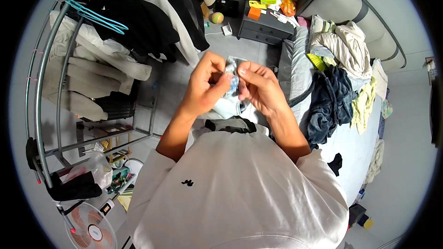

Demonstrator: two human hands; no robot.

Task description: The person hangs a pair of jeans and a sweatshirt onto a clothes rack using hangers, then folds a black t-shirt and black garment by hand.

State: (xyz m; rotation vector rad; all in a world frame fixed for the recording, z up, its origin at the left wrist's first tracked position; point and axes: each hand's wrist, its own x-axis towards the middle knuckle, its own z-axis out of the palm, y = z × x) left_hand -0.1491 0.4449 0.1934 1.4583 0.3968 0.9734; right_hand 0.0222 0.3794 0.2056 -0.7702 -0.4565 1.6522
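Note:
Near the middle of the head view, my left hand (206,85) and my right hand (261,85) are raised close together in front of my chest. Between them is a light blue and white cloth (230,103), which hangs down below the fingers. The left fingers pinch its upper part on one side. On the other side, the right thumb and forefinger press together at its edge. The cloth's lower end lies close to my white shirt (240,184). The exact spots gripped are partly hidden by the fingers.
A metal clothes rack (46,60) with hanging garments and blue hangers (97,16) stands on the left. A fan (94,231) is at the lower left. Ahead is a dark nightstand (262,30). On the right, a bed (344,157) holds piled clothes (330,106).

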